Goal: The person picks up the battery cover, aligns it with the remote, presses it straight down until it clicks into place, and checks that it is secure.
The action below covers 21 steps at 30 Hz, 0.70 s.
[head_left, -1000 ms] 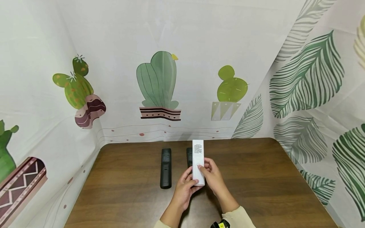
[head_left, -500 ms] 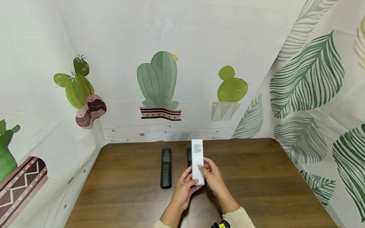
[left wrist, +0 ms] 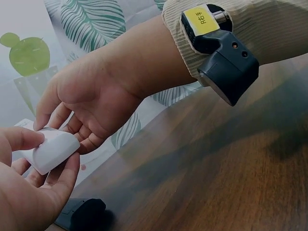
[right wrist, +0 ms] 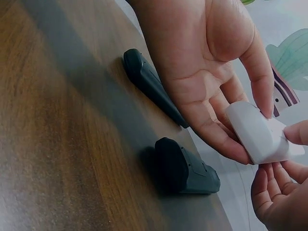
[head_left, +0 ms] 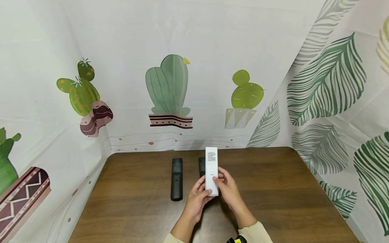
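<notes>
A white remote control (head_left: 211, 158) is held above the table, its back with the printed label and small latch mark facing up. My left hand (head_left: 195, 202) grips its near end, thumb on the back and fingers underneath. The thumb of my right hand (head_left: 229, 190) presses the back just below the latch mark, while its fingers curl around the right side. Both hands meet at the white remote control (left wrist: 60, 148) in the left wrist view. Behind it lies a black remote control (head_left: 202, 166), mostly hidden. Another black remote control (head_left: 176, 179) lies to the left.
The brown wooden table (head_left: 127, 195) carries the black remotes, roughly parallel and pointing away. A white cloth (head_left: 209, 44) printed with cacti and leaves hangs behind the table and along its sides. A dark camera mount (left wrist: 226, 57) sits on the right sleeve.
The right thumb has shifted slightly toward the near end, so the latch mark shows more clearly. The white remote has moved up a little in the head view. The black remotes stay put.
</notes>
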Each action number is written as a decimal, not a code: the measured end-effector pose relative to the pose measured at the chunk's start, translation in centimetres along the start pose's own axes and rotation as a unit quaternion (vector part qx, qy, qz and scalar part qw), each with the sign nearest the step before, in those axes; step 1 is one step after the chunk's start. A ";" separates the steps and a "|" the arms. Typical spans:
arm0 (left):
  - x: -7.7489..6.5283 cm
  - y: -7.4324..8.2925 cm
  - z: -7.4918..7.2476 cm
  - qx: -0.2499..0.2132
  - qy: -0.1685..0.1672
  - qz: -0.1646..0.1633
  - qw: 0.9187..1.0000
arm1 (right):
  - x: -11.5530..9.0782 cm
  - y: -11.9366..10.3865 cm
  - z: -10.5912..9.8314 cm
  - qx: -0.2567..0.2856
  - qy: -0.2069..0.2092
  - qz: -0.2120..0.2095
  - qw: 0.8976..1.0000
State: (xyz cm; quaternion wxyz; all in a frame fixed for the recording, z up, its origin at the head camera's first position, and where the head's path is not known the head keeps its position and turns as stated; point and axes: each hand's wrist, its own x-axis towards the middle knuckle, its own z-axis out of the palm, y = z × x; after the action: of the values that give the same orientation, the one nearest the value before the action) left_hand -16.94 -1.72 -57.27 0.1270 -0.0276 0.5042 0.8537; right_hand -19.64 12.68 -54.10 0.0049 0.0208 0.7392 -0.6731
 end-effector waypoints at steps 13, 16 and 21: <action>-0.1 0.1 0.4 0.022 0.002 -0.001 1.000 | 0.0 0.5 -0.5 0.009 0.007 -0.006 1.000; -0.1 0.1 0.5 0.023 -0.005 0.001 1.000 | 0.0 0.6 -0.7 0.007 0.010 -0.008 1.000; -0.1 0.2 0.7 0.026 -0.013 0.001 1.000 | 0.2 0.7 -1.0 0.007 0.009 0.003 1.000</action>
State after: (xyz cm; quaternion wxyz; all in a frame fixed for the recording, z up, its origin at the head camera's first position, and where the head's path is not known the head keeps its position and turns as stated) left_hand -16.79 -1.22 -56.76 0.1331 -0.0122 0.5241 0.8411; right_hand -19.77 13.71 -54.67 -0.0003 0.0293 0.7344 -0.6780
